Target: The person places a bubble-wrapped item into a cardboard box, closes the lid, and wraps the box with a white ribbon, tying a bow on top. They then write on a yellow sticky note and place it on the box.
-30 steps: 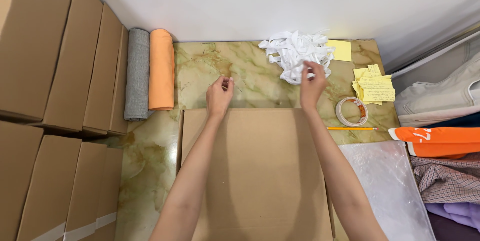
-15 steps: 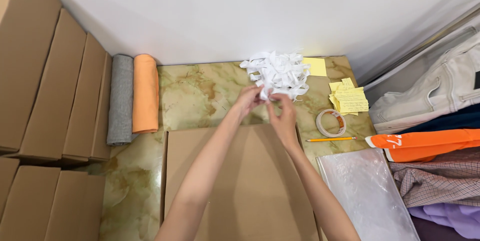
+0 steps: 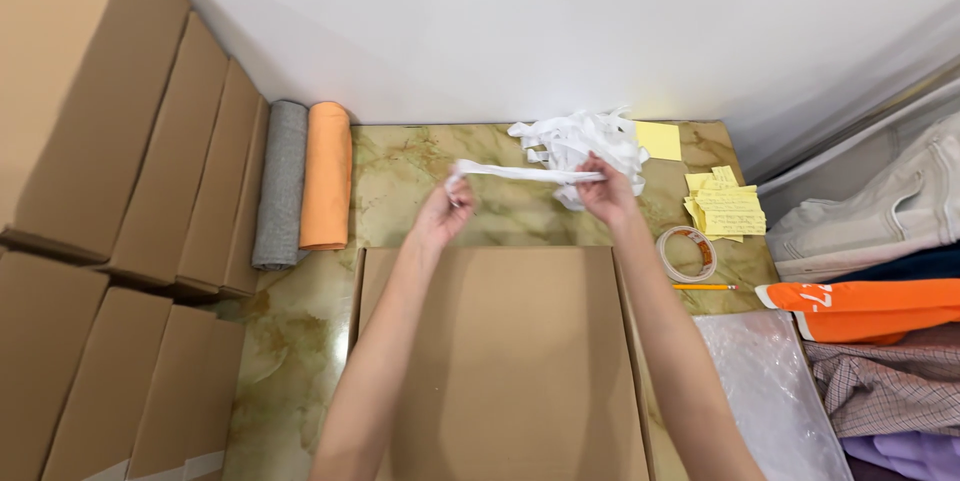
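Observation:
Both my hands hold one white strip (image 3: 525, 174), stretched level between them above the marbled floor. My left hand (image 3: 443, 213) pinches its left end. My right hand (image 3: 604, 191) grips the other end, right beside a loose pile of white strips (image 3: 585, 136) near the wall. Below my hands lies a flat brown cardboard sheet (image 3: 500, 361), which my forearms cross.
A grey roll (image 3: 281, 184) and an orange roll (image 3: 326, 175) lie at the left, next to stacked cardboard boxes (image 3: 120, 161). Yellow notes (image 3: 727, 209), a tape roll (image 3: 687, 252) and a pencil (image 3: 704, 287) lie at the right, with folded clothes (image 3: 870, 301) and a clear plastic bag (image 3: 770, 391).
My hands left the cardboard's top edge, met at the pile of strips, then drew apart with one white strip pulled out between them. The camera view shifted slightly.

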